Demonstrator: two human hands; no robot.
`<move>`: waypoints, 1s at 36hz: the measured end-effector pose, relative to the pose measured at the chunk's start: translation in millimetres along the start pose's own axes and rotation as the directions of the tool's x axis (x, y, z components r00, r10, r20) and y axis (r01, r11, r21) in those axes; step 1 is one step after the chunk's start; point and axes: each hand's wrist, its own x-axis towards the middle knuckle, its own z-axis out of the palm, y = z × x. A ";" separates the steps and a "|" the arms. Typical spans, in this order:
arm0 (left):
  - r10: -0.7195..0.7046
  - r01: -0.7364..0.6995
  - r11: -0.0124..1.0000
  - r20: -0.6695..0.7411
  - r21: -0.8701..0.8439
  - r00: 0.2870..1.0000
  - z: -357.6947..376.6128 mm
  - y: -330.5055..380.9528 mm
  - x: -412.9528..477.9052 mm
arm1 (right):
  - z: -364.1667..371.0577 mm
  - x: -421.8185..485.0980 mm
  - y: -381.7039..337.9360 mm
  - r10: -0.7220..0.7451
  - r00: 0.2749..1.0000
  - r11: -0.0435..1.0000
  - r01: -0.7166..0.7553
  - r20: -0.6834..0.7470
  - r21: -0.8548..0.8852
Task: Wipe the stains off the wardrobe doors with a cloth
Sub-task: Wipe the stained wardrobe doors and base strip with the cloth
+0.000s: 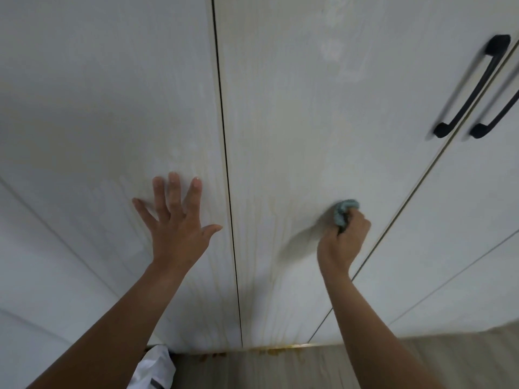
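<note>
— Where is the cloth (345,212)?

— Right of centre, low in the frame, against the middle door (309,122). The right hand (346,240) has its fingers curled round it, so only a wad shows above the knuckles.

— Which way does it lie?

— Its long axis runs nearly up and down the frame. The upper end points at the top edge and leans a little right, and the lower end is tucked into the fist.

— And its look?

— Blue-grey, crumpled and folded on itself, and small beside the hand.

— The other hand?

— The left hand (179,220) lies flat on the left door (112,108), left of centre. Its fingers are spread and point up the frame, and the thumb reaches toward the dark seam (229,192) between the two doors.

— How do the doors look?

— Pale, with a faint wood grain. Thin yellowish streaks (280,276) run down the lower part toward the floor (337,369), and there are whitish smears (334,49) near the top. Two black bar handles (471,85) slant at the upper right. Something white (153,366) shows at the bottom edge, but I cannot tell what it is.
</note>
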 end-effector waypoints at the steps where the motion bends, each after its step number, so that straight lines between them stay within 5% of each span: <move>1: 0.000 0.000 1.000 0.001 -0.001 1.000 0.5 -0.5 -0.2 | -0.5 -5.6 2.8 -0.027 0.998 1.000 0.027 0.063 -0.013; 5: -0.002 0.002 1.000 0.008 -0.001 1.000 1.3 -1.3 -0.4 | -15.3 -2.1 9.3 -0.044 0.992 0.997 0.035 0.119 0.075; 10: -0.003 0.003 1.000 0.005 0.019 1.000 2.5 -1.0 -0.5 | -30.7 24.1 11.0 0.167 0.964 0.977 -0.134 -0.206 0.164; 18: -0.006 0.005 1.000 0.008 0.011 1.000 2.0 -1.1 -0.8 | 5.7 24.7 -11.8 -0.032 0.974 0.998 0.044 -0.223 0.050; 27: -0.009 0.008 1.000 0.017 0.015 1.000 3.0 -2.4 -1.4 | 10.0 -28.4 28.8 -0.333 0.916 0.915 0.371 0.223 -0.157; 29: -0.006 0.006 1.000 0.013 0.014 1.000 2.8 -2.2 -1.1 | 5.3 -17.8 17.6 -0.329 0.931 0.942 0.335 0.157 -0.012; 32: 0.001 -0.001 1.000 0.004 0.019 1.000 2.8 -2.6 -0.8 | 2.4 2.8 -16.9 -0.085 0.995 0.957 0.098 -0.060 0.272; 36: -0.002 0.002 1.000 -0.005 0.021 1.000 3.1 -2.0 -1.0 | 5.2 22.0 -46.0 -0.024 0.984 0.955 0.075 -0.177 0.286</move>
